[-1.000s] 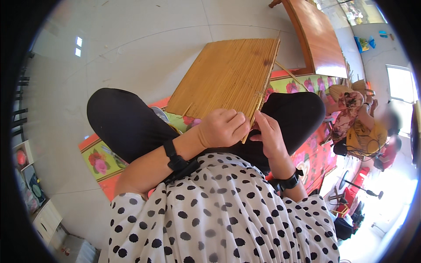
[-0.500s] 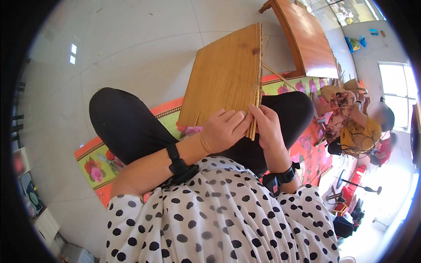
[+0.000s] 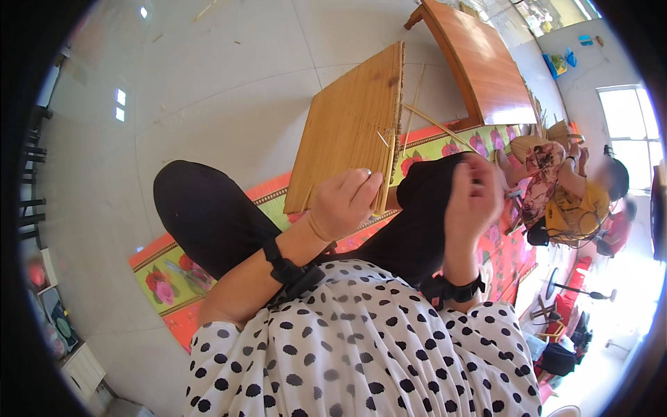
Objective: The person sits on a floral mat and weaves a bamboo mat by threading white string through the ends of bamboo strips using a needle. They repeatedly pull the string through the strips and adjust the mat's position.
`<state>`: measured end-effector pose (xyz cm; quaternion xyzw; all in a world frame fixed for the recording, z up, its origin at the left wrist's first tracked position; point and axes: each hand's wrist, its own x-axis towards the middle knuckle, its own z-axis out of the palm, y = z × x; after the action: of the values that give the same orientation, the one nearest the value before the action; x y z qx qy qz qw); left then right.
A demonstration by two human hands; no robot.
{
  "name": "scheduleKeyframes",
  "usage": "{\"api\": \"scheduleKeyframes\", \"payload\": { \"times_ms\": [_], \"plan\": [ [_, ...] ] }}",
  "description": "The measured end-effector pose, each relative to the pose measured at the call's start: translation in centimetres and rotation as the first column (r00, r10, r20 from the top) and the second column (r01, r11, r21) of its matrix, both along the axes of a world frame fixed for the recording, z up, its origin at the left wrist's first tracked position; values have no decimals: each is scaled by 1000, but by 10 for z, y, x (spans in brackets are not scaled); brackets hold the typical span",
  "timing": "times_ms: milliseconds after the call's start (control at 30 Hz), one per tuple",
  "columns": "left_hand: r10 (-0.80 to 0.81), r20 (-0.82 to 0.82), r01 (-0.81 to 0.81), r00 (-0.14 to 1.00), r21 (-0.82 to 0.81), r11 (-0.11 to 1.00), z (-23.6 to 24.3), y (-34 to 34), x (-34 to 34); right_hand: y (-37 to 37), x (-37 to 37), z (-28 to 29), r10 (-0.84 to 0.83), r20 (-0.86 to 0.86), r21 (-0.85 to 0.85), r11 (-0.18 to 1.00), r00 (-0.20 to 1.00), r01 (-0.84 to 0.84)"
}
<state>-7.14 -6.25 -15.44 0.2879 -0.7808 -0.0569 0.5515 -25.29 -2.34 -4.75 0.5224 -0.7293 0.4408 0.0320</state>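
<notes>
A flat, stiff panel of yellow-brown straw stalks [image 3: 340,125] stands tilted between my knees. At its near right corner my left hand [image 3: 345,205] is closed, gripping the edge stalks there. A thin pale strand [image 3: 383,138] sticks out near the panel's right edge, above that hand. My right hand [image 3: 474,198] is apart from the panel, raised by my right knee. Motion smears its fingers, and whether they hold anything does not show.
A floral mat [image 3: 167,285] lies under my legs on the tiled floor. Loose stalks [image 3: 441,128] lie beyond the panel. A low wooden table [image 3: 479,59] stands at far right. Another person in yellow [image 3: 573,212] sits on the right, with someone in red [image 3: 615,233] behind.
My right hand has let go of the panel's edge stalks and swung right, toward my knee. My left hand has shifted slightly left and down, still on the panel's corner.
</notes>
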Motion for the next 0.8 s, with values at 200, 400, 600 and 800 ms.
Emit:
{"api": "scheduleKeyframes", "payload": {
  "times_ms": [200,400,600,800],
  "plan": [
    [32,73,-27,997,-79,997,-7,7,-5,-2,23,-36,22,902,217,840,431,-498],
    [20,101,-15,995,-59,998,-9,14,-13,-11,26,-40,-21,749,366,846,662,-387],
    [-41,139,43,989,-10,999,-5,22,-18,-17,6,-64,-13,519,480,832,855,-279],
    [-164,163,149,973,102,984,-6,25,-17,-22,6,-49,29,231,615,771,973,-169]
  ]
}}
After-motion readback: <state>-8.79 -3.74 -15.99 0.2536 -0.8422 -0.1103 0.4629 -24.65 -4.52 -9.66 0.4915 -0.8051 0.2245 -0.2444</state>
